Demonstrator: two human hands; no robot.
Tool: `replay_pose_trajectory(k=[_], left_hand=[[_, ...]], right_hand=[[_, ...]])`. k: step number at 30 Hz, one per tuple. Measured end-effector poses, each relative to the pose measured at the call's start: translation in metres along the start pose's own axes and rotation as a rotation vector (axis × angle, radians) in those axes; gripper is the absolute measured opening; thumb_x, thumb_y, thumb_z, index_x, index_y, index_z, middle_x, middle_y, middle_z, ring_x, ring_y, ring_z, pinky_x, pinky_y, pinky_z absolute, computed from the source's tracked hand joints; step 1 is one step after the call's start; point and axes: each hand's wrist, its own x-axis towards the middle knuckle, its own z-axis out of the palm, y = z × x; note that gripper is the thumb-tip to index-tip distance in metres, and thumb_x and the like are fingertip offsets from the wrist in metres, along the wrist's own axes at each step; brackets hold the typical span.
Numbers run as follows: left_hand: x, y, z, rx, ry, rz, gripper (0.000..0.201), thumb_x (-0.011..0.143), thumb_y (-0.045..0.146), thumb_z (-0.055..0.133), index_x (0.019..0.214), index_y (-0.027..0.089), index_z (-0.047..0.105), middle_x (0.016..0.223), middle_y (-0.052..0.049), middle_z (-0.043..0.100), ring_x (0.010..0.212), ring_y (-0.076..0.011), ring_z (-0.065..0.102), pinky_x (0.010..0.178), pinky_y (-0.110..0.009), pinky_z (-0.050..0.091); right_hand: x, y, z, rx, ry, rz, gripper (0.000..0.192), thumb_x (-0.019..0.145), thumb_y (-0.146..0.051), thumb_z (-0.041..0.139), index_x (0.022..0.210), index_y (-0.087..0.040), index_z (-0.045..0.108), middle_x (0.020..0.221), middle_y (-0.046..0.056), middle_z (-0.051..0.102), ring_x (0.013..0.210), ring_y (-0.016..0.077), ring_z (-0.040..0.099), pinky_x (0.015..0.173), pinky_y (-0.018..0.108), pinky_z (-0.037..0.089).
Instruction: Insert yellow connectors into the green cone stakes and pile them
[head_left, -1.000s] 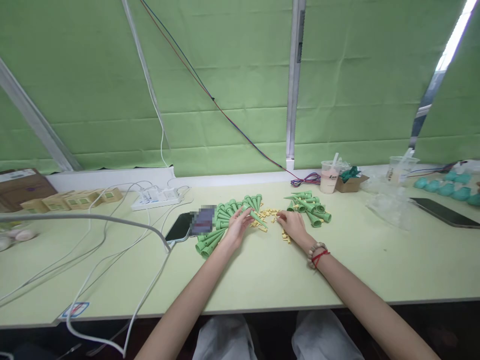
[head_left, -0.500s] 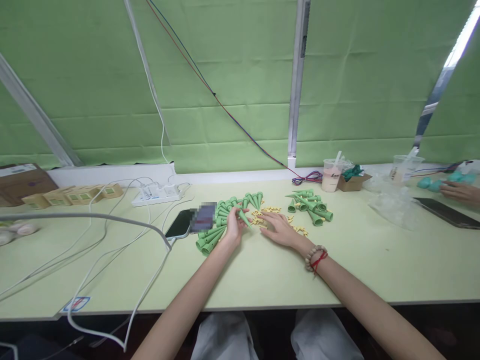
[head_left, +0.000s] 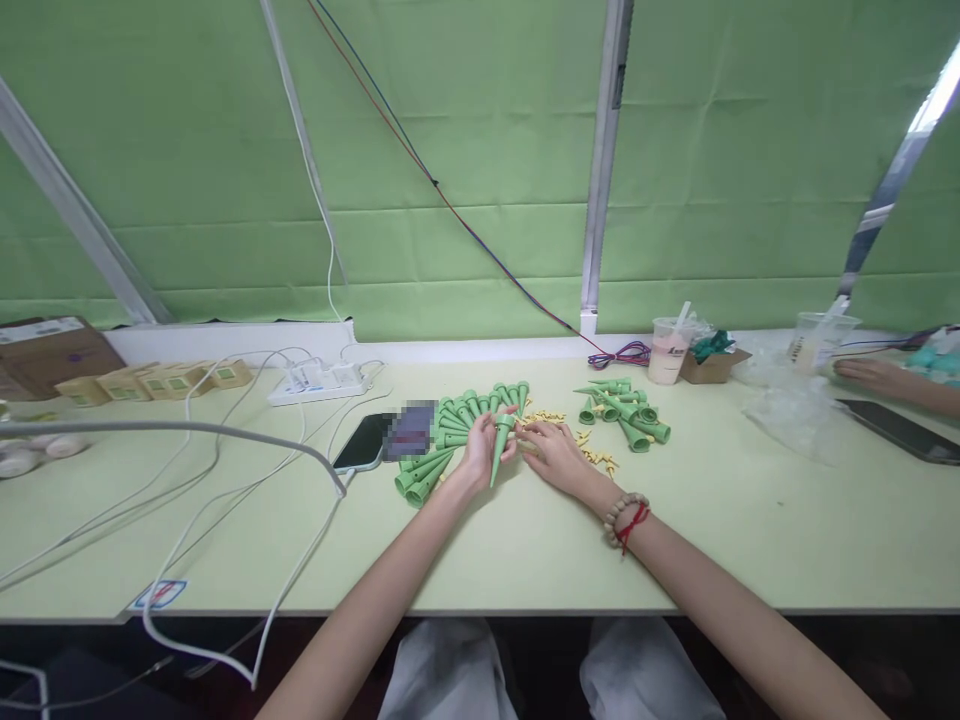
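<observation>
My left hand (head_left: 478,458) is closed around a green plastic cone-shaped spike (head_left: 499,455), its wide end up and its tip pointing down toward me. Close beside it, the bent fingers of my right hand (head_left: 559,458) come together near the spike's upper part; whatever lies between the fingertips is too small to make out. Small yellow plastic pieces (head_left: 600,458) are scattered on the table behind and beside my right hand. Several green spikes (head_left: 454,420) fan out behind my left hand, and more spikes (head_left: 424,478) lie left of my wrist. Another pile of spikes (head_left: 626,412) sits to the right.
Two phones (head_left: 367,442) lie left of the spikes, near a white power strip (head_left: 319,382) with trailing cables. Drink cups (head_left: 667,352), a small cardboard box (head_left: 709,366) and clear plastic bags (head_left: 787,420) stand rightward. Another person's hand (head_left: 870,375) is at far right.
The spike in my left hand has turned from slanting rightward to pointing down toward me. My right fingertips have moved from over the yellow pieces to the spike. The other person's hand shifted left.
</observation>
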Motion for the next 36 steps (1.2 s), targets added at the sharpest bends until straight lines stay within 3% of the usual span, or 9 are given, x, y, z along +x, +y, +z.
replay_pose_trajectory(k=[6, 9, 12, 17, 23, 27, 31, 36], left_hand=[[0.008, -0.004, -0.008, 0.011, 0.159, 0.149, 0.032, 0.075, 0.03, 0.043, 0.1, 0.015, 0.056, 0.063, 0.0, 0.051, 0.033, -0.0046, 0.032, 0.034, -0.02, 0.021], [0.01, -0.002, -0.013, 0.024, 0.232, 0.213, 0.029, 0.075, 0.029, 0.043, 0.097, 0.015, 0.057, 0.061, 0.002, 0.049, 0.032, -0.0041, 0.031, 0.034, -0.019, 0.019], [0.011, 0.0, -0.013, 0.021, 0.264, 0.252, 0.028, 0.075, 0.029, 0.042, 0.094, 0.015, 0.057, 0.06, 0.002, 0.048, 0.032, -0.0039, 0.031, 0.034, -0.019, 0.02], [0.008, -0.003, -0.013, 0.041, 0.25, 0.267, 0.029, 0.074, 0.03, 0.045, 0.095, 0.015, 0.058, 0.062, 0.002, 0.05, 0.032, -0.0029, 0.031, 0.034, -0.018, 0.019], [0.008, -0.003, -0.015, 0.048, 0.227, 0.265, 0.029, 0.074, 0.031, 0.046, 0.095, 0.015, 0.058, 0.062, 0.002, 0.05, 0.033, -0.0029, 0.032, 0.034, -0.018, 0.019], [0.007, -0.003, -0.013, 0.078, 0.203, 0.236, 0.029, 0.073, 0.03, 0.046, 0.096, 0.017, 0.057, 0.063, 0.002, 0.05, 0.033, -0.0024, 0.031, 0.035, -0.018, 0.018], [0.004, -0.003, -0.009, 0.139, 0.187, 0.221, 0.031, 0.073, 0.033, 0.047, 0.098, 0.016, 0.057, 0.064, 0.002, 0.051, 0.035, -0.0032, 0.033, 0.036, -0.018, 0.021], [0.004, -0.002, -0.009, 0.177, 0.195, 0.233, 0.034, 0.071, 0.037, 0.051, 0.096, 0.016, 0.058, 0.066, 0.002, 0.052, 0.037, -0.0035, 0.034, 0.038, -0.019, 0.022]], right_hand=[[0.0, -0.002, -0.001, -0.072, -0.036, -0.029, 0.024, 0.09, -0.025, 0.045, 0.098, -0.022, 0.067, 0.109, 0.007, 0.063, 0.106, 0.0212, 0.05, 0.095, 0.04, 0.029], [-0.001, -0.004, -0.003, -0.069, -0.004, 0.002, 0.028, 0.087, -0.027, 0.049, 0.111, -0.021, 0.062, 0.119, 0.009, 0.058, 0.112, 0.0229, 0.047, 0.095, 0.041, 0.03], [-0.002, -0.009, -0.004, -0.02, -0.031, -0.085, 0.036, 0.09, -0.03, 0.044, 0.123, -0.022, 0.053, 0.128, 0.01, 0.053, 0.119, 0.0226, 0.043, 0.1, 0.043, 0.026], [-0.002, -0.013, -0.001, 0.086, -0.089, -0.199, 0.032, 0.094, -0.024, 0.034, 0.109, -0.022, 0.062, 0.11, 0.007, 0.064, 0.107, 0.0183, 0.055, 0.104, 0.047, 0.019], [0.001, -0.008, 0.007, 0.113, 0.046, -0.058, 0.027, 0.085, -0.025, 0.053, 0.11, -0.021, 0.063, 0.116, 0.01, 0.06, 0.11, 0.0219, 0.052, 0.095, 0.041, 0.031], [0.003, -0.007, 0.008, 0.09, 0.029, -0.019, 0.017, 0.086, -0.026, 0.054, 0.089, -0.023, 0.07, 0.091, 0.005, 0.068, 0.093, 0.0209, 0.057, 0.09, 0.041, 0.03], [0.005, -0.007, 0.007, 0.109, 0.052, 0.012, 0.013, 0.083, -0.023, 0.058, 0.077, -0.021, 0.069, 0.08, 0.004, 0.068, 0.087, 0.0199, 0.059, 0.087, 0.039, 0.031], [0.005, -0.003, 0.008, 0.214, 0.127, 0.005, 0.011, 0.078, -0.015, 0.061, 0.086, -0.019, 0.067, 0.088, 0.005, 0.069, 0.091, 0.0206, 0.059, 0.087, 0.038, 0.034]])
